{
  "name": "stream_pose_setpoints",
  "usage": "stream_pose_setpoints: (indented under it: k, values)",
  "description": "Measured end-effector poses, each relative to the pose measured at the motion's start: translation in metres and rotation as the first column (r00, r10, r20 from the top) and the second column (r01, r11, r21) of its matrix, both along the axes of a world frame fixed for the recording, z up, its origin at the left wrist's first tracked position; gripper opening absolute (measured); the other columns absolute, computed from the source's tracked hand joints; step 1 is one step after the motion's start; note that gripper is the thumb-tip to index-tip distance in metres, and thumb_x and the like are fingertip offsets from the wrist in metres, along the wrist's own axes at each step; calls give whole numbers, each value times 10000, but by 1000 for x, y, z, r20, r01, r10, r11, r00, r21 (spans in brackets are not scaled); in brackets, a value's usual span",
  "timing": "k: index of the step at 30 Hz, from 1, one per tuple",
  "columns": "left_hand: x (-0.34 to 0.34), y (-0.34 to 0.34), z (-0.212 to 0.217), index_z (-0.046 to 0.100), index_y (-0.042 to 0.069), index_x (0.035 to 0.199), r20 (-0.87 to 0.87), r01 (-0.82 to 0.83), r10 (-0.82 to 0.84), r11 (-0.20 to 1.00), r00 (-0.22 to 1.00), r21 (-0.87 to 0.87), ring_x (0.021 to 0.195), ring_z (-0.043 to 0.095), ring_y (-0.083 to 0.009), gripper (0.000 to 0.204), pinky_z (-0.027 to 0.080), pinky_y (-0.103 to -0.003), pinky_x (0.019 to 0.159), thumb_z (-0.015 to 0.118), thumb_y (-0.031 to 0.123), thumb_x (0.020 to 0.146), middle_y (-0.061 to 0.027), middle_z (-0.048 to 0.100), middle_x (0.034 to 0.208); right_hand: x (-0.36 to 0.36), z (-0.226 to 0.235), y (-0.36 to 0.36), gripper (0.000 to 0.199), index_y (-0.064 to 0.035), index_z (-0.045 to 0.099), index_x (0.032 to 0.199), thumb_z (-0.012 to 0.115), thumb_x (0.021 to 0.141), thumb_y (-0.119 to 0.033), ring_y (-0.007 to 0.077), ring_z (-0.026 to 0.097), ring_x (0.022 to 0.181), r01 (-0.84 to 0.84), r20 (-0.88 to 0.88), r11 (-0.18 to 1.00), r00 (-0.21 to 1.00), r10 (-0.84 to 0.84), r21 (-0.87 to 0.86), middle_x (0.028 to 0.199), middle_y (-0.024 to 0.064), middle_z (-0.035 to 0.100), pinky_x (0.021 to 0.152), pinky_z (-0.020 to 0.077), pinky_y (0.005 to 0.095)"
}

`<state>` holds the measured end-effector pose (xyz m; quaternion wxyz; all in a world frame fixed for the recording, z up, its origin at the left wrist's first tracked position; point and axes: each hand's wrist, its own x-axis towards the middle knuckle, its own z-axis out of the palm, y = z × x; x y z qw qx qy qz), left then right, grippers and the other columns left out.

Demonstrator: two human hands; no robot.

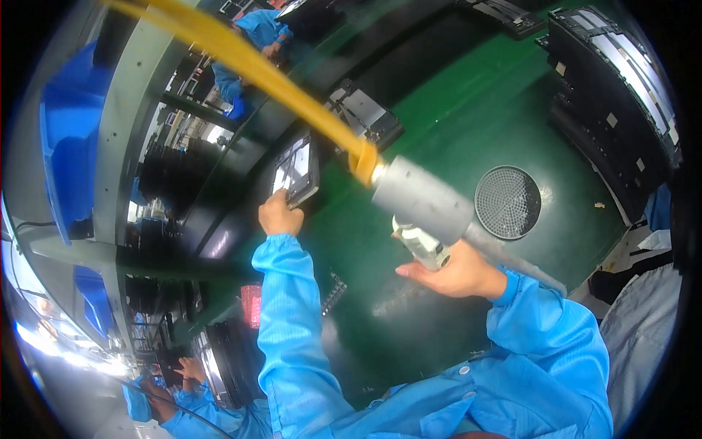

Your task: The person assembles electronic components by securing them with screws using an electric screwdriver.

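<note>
My left hand (281, 214) is closed on the near corner of a flat dark-framed panel (295, 173) with a bright, glossy face. The panel is at the left side of the green work surface (439, 146). My right hand (462, 272) is wrapped round a pale, rounded hand tool (420, 244); its working end cannot be made out. A grey cylinder (423, 199) on a yellow strap (292, 95) hangs above that tool and covers part of it. Whether the cylinder joins the tool is hidden.
A round mesh-patterned dish (507, 202) with small dark pieces sits at right. Stacked dark panels (614, 110) rise at the far right. Another panel (365, 117) lies beyond my left hand. A pink packet (251, 306) and a row of small parts (334, 294) lie nearer. Co-workers in blue sleeves (219, 421) are at left.
</note>
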<state>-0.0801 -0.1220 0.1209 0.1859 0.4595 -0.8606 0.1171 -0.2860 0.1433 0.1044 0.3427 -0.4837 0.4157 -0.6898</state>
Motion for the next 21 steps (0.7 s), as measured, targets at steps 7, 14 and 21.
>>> stream_pose_setpoints:
  k: [7,14,21]
  values:
    - [35,99,20,658,5,892,-407,53,-184,948,895,-313,755,663,-258,345,505,-315,718,476,-121,628,-166,664,806,-27,18,1,354,0,580,994,743,692,-88,149,584,706,53,-78,998,995,-55,-33,763,84,607,640,468,303]
    - [5,220,2,625,-33,979,-110,398,-432,886,895,-238,866,636,-343,375,486,-400,793,635,35,611,-180,652,920,-95,20,6,339,17,563,988,743,716,-75,71,492,438,215,63,977,975,-215,12,582,1,553,411,396,216]
    - [-30,284,-32,526,-34,1137,-152,544,-529,752,835,372,1209,430,-352,722,239,-555,1003,799,332,578,-172,520,1229,-114,0,2,306,30,525,986,682,726,-6,107,478,436,274,110,962,955,-274,17,565,31,524,416,379,225]
